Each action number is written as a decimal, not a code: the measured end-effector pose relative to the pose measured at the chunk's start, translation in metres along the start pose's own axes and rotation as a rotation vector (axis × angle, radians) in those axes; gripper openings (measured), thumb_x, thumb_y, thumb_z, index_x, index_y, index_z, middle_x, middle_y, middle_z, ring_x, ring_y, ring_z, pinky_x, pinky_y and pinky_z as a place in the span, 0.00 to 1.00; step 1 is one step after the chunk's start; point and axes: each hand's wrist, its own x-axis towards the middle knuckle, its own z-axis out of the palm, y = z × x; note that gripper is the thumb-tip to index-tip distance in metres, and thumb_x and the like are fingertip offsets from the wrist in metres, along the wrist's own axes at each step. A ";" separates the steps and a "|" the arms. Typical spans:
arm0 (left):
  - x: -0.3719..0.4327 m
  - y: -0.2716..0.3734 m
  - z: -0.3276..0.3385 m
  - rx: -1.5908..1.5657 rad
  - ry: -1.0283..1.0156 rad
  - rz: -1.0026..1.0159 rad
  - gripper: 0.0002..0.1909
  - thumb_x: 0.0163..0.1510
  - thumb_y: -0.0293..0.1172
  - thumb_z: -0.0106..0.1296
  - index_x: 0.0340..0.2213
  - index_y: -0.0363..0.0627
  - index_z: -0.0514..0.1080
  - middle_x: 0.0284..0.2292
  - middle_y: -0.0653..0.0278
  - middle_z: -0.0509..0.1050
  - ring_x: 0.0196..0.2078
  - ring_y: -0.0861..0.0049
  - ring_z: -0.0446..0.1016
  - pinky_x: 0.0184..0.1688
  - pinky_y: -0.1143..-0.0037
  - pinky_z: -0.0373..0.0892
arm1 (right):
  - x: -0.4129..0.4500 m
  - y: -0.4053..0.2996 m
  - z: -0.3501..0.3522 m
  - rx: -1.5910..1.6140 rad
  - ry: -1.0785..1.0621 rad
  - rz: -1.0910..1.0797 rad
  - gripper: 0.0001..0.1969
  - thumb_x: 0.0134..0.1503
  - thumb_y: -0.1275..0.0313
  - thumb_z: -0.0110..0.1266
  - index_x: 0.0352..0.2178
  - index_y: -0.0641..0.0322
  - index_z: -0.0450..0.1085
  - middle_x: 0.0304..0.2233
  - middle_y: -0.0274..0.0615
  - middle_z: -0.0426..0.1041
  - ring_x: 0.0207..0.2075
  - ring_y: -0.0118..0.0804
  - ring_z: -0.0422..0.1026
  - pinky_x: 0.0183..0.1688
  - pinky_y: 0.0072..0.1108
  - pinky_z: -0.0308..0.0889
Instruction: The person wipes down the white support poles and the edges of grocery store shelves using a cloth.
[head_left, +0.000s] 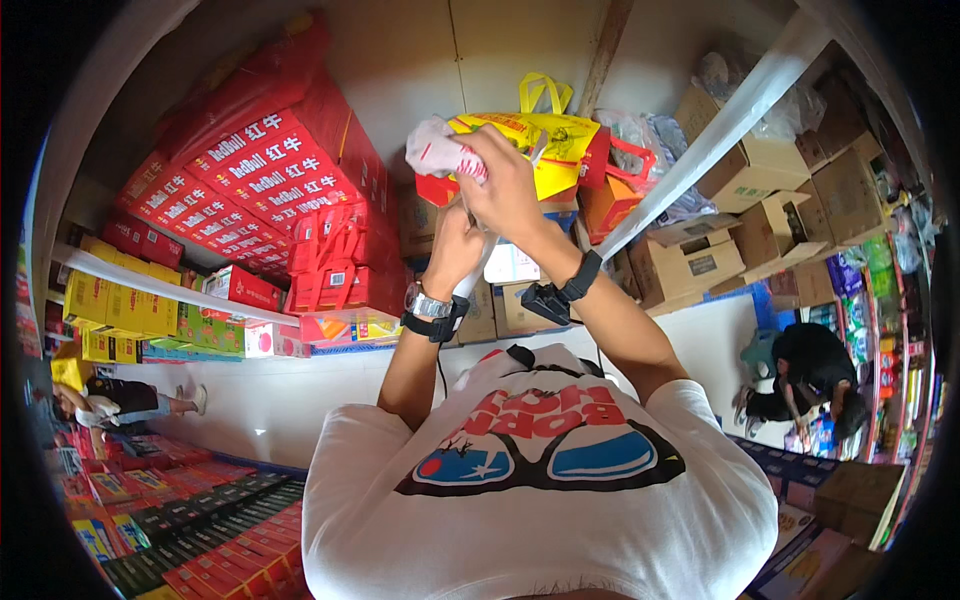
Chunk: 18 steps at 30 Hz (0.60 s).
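Observation:
My right hand (499, 180) is raised in front of me, its fingers closed around a crumpled white cloth with pink printing (442, 150). Just below it, my left hand (457, 244) grips a pale pole (470, 281), which runs down past my wrist. The upper end of that pole is hidden by the cloth and my fingers. Behind my hands are a yellow and red printed bag (570, 150) with yellow handles and a white panel (512, 264), which I cannot identify.
Stacked red Red Bull cartons (262, 165) rise at the left, above a shelf of yellow boxes (124, 300). Open cardboard boxes (686, 262) and a slanting white post (705, 142) stand at the right. One person (814, 375) bends at the far right; another (120, 397) is at the far left.

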 end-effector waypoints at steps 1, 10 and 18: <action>0.004 0.006 0.008 0.018 0.044 0.031 0.18 0.54 0.16 0.51 0.46 0.26 0.76 0.46 0.34 0.81 0.54 0.36 0.79 0.53 0.57 0.74 | 0.006 0.002 -0.008 0.060 0.019 0.067 0.21 0.54 0.76 0.64 0.51 0.64 0.77 0.44 0.54 0.77 0.45 0.63 0.79 0.49 0.40 0.76; 0.014 0.025 0.080 0.240 0.041 0.096 0.20 0.58 0.14 0.48 0.51 0.35 0.76 0.49 0.40 0.79 0.53 0.34 0.76 0.54 0.56 0.75 | 0.010 0.075 -0.071 0.037 -0.063 0.198 0.16 0.56 0.77 0.62 0.48 0.64 0.79 0.42 0.53 0.80 0.45 0.60 0.80 0.50 0.38 0.75; 0.014 0.000 0.139 0.115 0.053 0.060 0.17 0.66 0.20 0.52 0.56 0.33 0.75 0.51 0.40 0.80 0.53 0.38 0.79 0.53 0.60 0.76 | -0.019 0.174 -0.155 -0.142 0.079 0.221 0.17 0.58 0.76 0.64 0.50 0.66 0.78 0.45 0.57 0.80 0.48 0.62 0.80 0.52 0.38 0.74</action>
